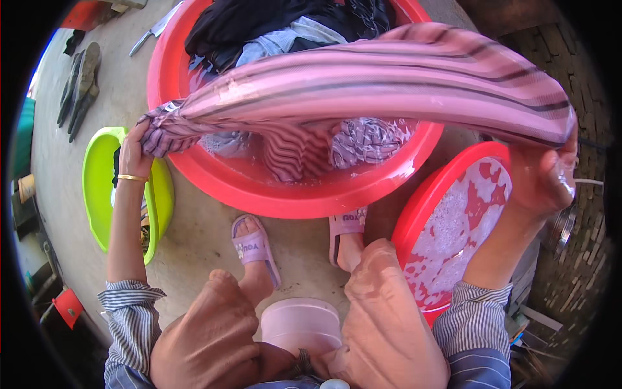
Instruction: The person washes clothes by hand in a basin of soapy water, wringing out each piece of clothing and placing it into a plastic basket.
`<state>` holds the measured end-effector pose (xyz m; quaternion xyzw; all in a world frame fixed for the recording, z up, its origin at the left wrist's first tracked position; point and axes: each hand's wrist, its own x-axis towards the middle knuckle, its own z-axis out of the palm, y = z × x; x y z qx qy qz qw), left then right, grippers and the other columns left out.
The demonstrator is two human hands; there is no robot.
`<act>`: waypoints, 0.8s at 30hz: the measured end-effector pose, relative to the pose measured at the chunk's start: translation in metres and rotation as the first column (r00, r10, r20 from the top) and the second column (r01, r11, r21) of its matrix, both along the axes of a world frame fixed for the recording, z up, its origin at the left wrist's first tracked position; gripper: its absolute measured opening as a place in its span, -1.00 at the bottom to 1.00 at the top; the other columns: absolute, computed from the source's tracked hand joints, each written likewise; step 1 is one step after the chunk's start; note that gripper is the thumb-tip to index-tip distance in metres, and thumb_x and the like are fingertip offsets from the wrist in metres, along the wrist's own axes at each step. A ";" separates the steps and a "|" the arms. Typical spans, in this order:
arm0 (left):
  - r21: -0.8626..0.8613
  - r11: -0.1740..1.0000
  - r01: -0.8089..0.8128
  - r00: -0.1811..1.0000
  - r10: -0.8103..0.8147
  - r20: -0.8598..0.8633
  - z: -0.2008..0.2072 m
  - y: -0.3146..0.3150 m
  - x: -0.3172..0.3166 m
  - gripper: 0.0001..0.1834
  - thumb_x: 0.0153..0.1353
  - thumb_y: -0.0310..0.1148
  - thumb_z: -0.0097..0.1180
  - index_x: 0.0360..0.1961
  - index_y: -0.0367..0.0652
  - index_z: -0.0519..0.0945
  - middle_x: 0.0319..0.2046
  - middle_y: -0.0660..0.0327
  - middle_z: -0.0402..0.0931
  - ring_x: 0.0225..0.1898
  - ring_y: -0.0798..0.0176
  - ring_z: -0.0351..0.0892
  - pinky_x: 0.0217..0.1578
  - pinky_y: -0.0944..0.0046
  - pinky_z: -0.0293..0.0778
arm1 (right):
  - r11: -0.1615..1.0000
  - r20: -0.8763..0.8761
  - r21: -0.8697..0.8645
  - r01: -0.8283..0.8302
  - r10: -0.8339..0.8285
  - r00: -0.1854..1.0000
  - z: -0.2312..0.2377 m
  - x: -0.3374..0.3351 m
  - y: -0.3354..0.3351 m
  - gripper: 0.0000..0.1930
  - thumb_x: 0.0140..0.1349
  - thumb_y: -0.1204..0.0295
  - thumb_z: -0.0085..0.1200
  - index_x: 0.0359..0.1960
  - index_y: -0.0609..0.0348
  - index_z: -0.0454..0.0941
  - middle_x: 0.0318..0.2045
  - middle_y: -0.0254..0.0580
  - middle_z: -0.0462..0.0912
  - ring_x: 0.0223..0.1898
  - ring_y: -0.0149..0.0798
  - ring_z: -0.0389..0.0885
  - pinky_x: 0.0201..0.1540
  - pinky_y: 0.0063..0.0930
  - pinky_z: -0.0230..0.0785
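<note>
A wet pink garment [363,74] with black stripes is stretched across in front of me, over a large red basin [291,206]. Its bunched left end is gripped in my left hand [134,154], which has a gold bangle at the wrist. My right hand [543,170], wet and soapy, holds the far right end, with the fingers partly hidden by the cloth. A fold of the garment hangs down into the basin. There, soapy water surrounds black clothes [223,29], a light blue cloth [278,42] and a patterned purple cloth [366,139].
To the right a second red basin [413,223] holds foamy water. A lime green tub [94,188] stands at the left, with dark gloves [79,91] and a knife [155,29] on the floor beyond. Between my knees is a pale pink stool [301,321].
</note>
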<state>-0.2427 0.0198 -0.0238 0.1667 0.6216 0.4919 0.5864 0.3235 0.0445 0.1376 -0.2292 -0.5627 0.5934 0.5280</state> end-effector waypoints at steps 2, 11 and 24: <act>0.032 0.999 -0.021 0.991 0.017 0.134 -0.005 0.001 0.012 -0.71 0.23 -0.40 0.00 -0.06 -0.33 0.49 -0.14 0.11 0.55 -0.14 0.20 0.57 -0.07 0.24 0.49 | 0.969 0.016 -0.087 0.232 -0.231 0.973 -0.002 0.030 -0.001 -0.53 0.05 0.57 0.08 0.06 0.25 0.36 0.00 -0.05 0.48 0.10 -0.11 0.41 0.23 -0.10 0.12; 0.230 0.931 0.284 0.892 -0.345 0.293 0.065 -0.004 0.168 -0.50 0.14 -0.44 0.08 0.13 -0.17 0.29 -0.11 0.11 0.46 -0.05 0.17 0.53 -0.17 0.15 0.56 | 0.865 0.742 -0.100 0.491 -0.264 0.616 -0.096 -0.038 -0.012 -0.50 0.08 0.53 0.17 0.09 0.24 0.33 -0.12 -0.12 0.48 -0.24 -0.38 0.54 -0.17 -0.49 0.45; 0.100 0.455 0.885 0.219 -0.217 -0.951 0.053 -0.005 0.239 -0.36 -0.18 -0.57 0.17 0.07 -0.08 0.45 0.00 0.09 0.38 0.08 0.01 0.36 0.07 0.14 0.29 | 0.862 0.384 -0.507 0.014 0.212 0.899 -0.091 -0.108 -0.044 -0.72 0.16 0.51 0.03 -0.10 0.40 0.47 -0.29 -0.31 0.55 -0.25 -0.53 0.42 -0.14 -0.57 0.33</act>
